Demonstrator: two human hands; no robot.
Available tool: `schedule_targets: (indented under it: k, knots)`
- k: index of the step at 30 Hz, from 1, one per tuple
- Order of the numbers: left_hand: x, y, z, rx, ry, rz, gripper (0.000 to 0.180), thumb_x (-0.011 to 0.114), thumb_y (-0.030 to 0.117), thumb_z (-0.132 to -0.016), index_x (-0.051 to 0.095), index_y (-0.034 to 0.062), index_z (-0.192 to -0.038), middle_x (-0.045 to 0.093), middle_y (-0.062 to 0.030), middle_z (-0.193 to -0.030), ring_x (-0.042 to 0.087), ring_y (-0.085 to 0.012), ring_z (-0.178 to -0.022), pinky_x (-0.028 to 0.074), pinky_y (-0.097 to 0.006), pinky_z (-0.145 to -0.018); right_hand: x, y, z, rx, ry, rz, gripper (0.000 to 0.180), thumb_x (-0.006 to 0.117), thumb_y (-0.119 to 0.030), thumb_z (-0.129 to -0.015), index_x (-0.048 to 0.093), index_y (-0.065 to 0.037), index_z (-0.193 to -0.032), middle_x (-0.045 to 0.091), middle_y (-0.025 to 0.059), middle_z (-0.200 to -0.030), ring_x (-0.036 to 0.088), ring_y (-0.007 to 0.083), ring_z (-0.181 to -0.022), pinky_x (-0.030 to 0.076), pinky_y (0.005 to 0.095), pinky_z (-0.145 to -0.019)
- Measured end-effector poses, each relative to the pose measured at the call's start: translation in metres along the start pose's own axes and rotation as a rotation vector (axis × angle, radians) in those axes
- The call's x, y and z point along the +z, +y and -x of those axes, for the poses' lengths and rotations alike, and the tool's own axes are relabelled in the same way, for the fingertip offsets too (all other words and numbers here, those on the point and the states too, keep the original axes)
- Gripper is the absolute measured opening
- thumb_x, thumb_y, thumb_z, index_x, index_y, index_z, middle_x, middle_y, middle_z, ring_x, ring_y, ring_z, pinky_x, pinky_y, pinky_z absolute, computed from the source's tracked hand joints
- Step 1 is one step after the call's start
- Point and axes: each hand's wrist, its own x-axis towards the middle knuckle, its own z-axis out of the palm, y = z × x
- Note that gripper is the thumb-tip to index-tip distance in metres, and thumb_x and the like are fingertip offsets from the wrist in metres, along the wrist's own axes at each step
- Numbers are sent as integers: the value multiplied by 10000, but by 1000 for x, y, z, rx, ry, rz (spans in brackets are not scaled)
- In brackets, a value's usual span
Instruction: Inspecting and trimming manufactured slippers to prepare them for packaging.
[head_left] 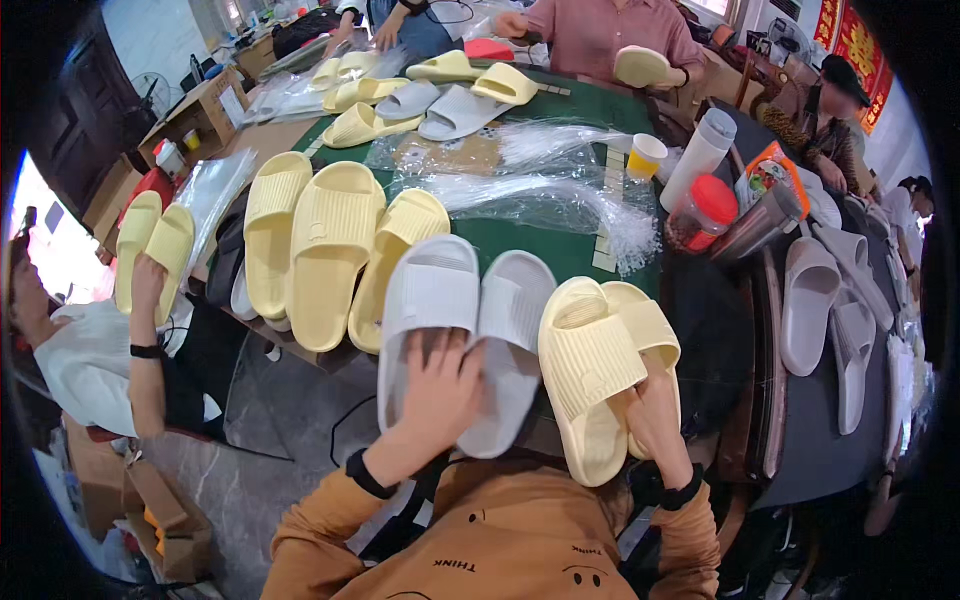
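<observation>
A pair of light grey slippers [432, 285] stands tilted up in front of me, soles away. My left hand [437, 385] has its fingertips tucked under the strap of the left one, and its thumb side lies against the other. To the right, my right hand [655, 405] reaches into a pair of pale yellow slippers [590, 370], its fingers mostly hidden by the strap and the front slipper. Left of the grey pair, several yellow slippers [335, 260] lean in a row at the table's near edge.
Clear plastic strips [540, 195] and bags lie across the green table [500, 235]. More yellow and grey slippers [460, 110] sit at its far side. A yellow cup [645, 158] and a red-lidded jar [702, 213] stand right. A co-worker's hand [150, 280] holds yellow slippers at left.
</observation>
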Motion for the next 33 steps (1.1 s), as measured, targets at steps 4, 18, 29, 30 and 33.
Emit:
schedule_targets:
  k: [4,18,29,30,33]
  knots:
    - [2,-39,3,-16,50,-137,432,583,131,-832,565,14,-1247,532,-214,-1237,485,-362,-1235,245,-630,-1098,-1,-4,-1,-37,-28,26,209,602,-75,-848,635,24,-1028,662,233,-915,649,390,-854,498,401,-727]
    - [-23,-112,4,-191,68,-68,414,530,-14,-810,617,16,-1214,570,-189,-1189,517,-340,-1201,265,-590,-1122,1,12,-3,-115,-27,69,229,591,-54,-845,614,27,-1058,642,248,-963,619,447,-898,493,453,-756]
    - [-68,-105,-129,-156,310,93,351,578,66,-834,662,54,-1174,576,-178,-946,556,-371,-955,436,-488,-856,-1,14,-2,-67,-43,76,252,608,-98,-861,603,23,-1082,644,246,-984,618,447,-905,494,461,-757]
    - [-64,-116,-153,-125,360,44,347,577,97,-843,666,60,-1176,589,-176,-968,555,-364,-985,439,-496,-858,0,16,-1,-47,-48,59,253,613,-107,-860,602,23,-1077,646,245,-983,619,448,-901,495,464,-755]
    - [-49,-162,-214,-219,391,-40,403,572,223,-849,647,51,-1206,615,-174,-1109,535,-359,-1103,433,-522,-916,2,17,0,-30,-60,66,249,623,-109,-850,605,20,-1063,645,245,-967,621,443,-893,495,471,-749]
